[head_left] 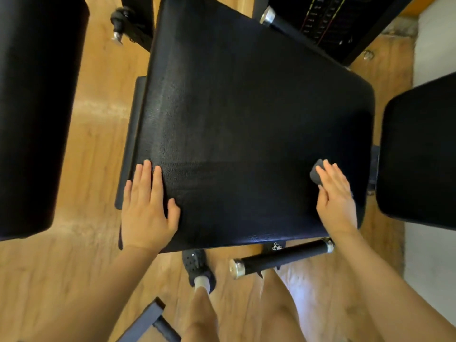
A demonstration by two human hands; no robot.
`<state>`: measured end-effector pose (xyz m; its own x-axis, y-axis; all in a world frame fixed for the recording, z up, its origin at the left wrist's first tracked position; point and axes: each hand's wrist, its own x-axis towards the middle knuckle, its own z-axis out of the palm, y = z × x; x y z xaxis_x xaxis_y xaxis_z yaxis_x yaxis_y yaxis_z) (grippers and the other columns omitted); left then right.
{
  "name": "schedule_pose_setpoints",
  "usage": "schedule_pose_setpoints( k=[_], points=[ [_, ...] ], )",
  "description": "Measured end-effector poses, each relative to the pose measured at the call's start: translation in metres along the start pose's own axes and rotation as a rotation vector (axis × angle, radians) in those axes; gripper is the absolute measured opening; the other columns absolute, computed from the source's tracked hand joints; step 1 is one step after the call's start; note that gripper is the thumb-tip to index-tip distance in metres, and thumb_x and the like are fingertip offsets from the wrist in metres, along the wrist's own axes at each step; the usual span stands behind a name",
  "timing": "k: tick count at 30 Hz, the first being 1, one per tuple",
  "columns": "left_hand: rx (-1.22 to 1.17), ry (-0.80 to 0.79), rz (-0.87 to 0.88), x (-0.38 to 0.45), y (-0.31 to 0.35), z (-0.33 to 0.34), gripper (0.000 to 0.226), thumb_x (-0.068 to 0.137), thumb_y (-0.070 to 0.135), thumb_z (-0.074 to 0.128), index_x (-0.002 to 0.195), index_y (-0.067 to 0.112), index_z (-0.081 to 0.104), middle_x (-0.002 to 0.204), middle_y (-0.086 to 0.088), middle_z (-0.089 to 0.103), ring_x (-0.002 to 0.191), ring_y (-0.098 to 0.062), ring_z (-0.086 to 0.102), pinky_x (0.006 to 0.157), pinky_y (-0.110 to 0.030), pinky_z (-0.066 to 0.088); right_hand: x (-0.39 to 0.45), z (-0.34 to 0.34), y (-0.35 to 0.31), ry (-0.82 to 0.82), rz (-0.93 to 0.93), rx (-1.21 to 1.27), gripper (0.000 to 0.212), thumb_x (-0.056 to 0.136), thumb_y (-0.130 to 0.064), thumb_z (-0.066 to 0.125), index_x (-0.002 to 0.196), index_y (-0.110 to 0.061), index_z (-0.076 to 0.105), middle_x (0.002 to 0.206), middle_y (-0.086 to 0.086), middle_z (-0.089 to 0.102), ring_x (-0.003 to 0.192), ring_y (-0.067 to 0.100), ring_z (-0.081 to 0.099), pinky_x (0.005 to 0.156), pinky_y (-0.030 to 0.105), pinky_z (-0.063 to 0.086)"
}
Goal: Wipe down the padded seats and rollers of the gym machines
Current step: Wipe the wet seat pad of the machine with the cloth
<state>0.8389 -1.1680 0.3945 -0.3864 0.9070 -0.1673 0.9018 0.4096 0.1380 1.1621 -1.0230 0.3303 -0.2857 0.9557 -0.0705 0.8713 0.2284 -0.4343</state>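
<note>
A large black padded seat (246, 119) fills the middle of the head view. My left hand (148, 206) lies flat on its near left corner, fingers spread, holding nothing. My right hand (336, 196) presses a small dark grey cloth (316, 172) against the seat's near right side; the cloth shows only past my fingertips. A faint sheen streak runs across the seat between the two hands.
A black pad (37, 114) stands at the left and another black pad (419, 154) at the right. A black handle bar with chrome ends (281, 259) sits below the seat's front edge. A weight stack (328, 21) is at the top right. My legs and dark shoe (197, 267) stand on the wooden floor (98, 119).
</note>
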Motion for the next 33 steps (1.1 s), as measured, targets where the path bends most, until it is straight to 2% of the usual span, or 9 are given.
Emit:
schedule_pose_setpoints(
  k=[2,5,8,12,16,19,26,29,33],
  points=[
    [0.006,0.009,-0.002,0.0,0.001,0.0,0.067,0.085,0.032,0.031,0.141,-0.005,0.032,0.151,-0.024,0.026,0.141,-0.035,0.019,0.112,-0.053,0.022,0.008,-0.006,0.017,0.017,0.077,0.035,0.042,0.09,-0.007,0.037,0.129,0.0,0.052,0.14,0.015,0.045,0.133,0.03,0.036,0.109,0.045,0.029],
    [0.016,0.034,0.005,0.0,0.002,0.0,0.068,0.083,0.03,0.032,0.14,-0.007,0.034,0.149,-0.026,0.027,0.139,-0.036,0.021,0.11,-0.052,0.022,0.021,-0.015,0.029,0.063,0.289,0.13,0.04,0.095,-0.005,0.039,0.135,-0.006,0.046,0.145,0.009,0.039,0.138,0.022,0.029,0.111,0.027,0.021],
    [0.028,0.045,0.008,0.001,0.002,0.001,0.068,0.082,0.029,0.032,0.139,-0.008,0.034,0.148,-0.028,0.028,0.138,-0.037,0.021,0.11,-0.051,0.021,0.028,-0.015,0.028,0.131,0.401,0.195,0.042,0.094,0.0,0.042,0.135,-0.007,0.046,0.146,0.007,0.039,0.138,0.02,0.029,0.112,0.028,0.021],
    [0.031,0.056,0.009,0.003,0.002,0.003,0.068,0.082,0.029,0.032,0.137,-0.01,0.036,0.147,-0.03,0.029,0.138,-0.038,0.021,0.109,-0.052,0.022,0.033,-0.004,0.016,0.251,0.555,0.235,0.042,0.094,-0.001,0.04,0.136,-0.007,0.045,0.146,0.007,0.038,0.138,0.02,0.029,0.109,0.02,0.018],
    [0.03,0.057,0.018,0.002,0.0,0.002,0.067,0.082,0.028,0.033,0.137,-0.01,0.036,0.146,-0.03,0.03,0.137,-0.039,0.022,0.11,-0.051,0.022,0.04,0.005,-0.009,0.243,0.633,0.207,0.047,0.094,-0.002,0.037,0.14,-0.009,0.038,0.151,0.006,0.03,0.141,0.022,0.021,0.115,0.036,0.018],
    [0.034,0.049,0.025,0.003,0.0,0.001,0.066,0.083,0.029,0.034,0.137,-0.009,0.037,0.146,-0.03,0.03,0.137,-0.039,0.022,0.11,-0.049,0.02,0.038,0.01,-0.054,0.146,0.544,0.227,0.048,0.095,-0.002,0.038,0.142,-0.01,0.034,0.153,0.005,0.025,0.142,0.02,0.016,0.116,0.035,0.015],
    [0.005,0.029,0.013,0.002,-0.002,0.002,0.066,0.085,0.032,0.036,0.14,-0.005,0.034,0.148,-0.026,0.029,0.139,-0.037,0.021,0.11,-0.055,0.024,0.033,0.026,-0.196,-0.131,0.091,0.22,0.058,0.09,0.002,0.045,0.144,-0.013,0.03,0.155,0.003,0.02,0.143,0.021,0.009,0.113,0.034,0.003],
    [-0.048,0.034,-0.057,0.002,-0.004,0.003,0.072,0.082,0.035,0.038,0.141,-0.006,0.029,0.15,-0.025,0.025,0.14,-0.034,0.019,0.109,-0.056,0.026,0.036,0.032,-0.232,-0.145,-0.023,0.229,0.061,0.086,0.004,0.049,0.143,-0.011,0.033,0.153,0.006,0.023,0.143,0.024,0.012,0.111,0.036,0.003],
    [-0.097,0.031,-0.108,0.002,-0.006,0.005,0.075,0.083,0.037,0.038,0.143,-0.006,0.024,0.151,-0.025,0.022,0.14,-0.034,0.017,0.109,-0.056,0.027,0.035,0.04,-0.265,-0.271,-0.312,0.218,0.066,0.083,0.001,0.05,0.144,-0.011,0.03,0.155,0.007,0.019,0.144,0.024,0.007,0.11,0.035,-0.004]
  ],
)
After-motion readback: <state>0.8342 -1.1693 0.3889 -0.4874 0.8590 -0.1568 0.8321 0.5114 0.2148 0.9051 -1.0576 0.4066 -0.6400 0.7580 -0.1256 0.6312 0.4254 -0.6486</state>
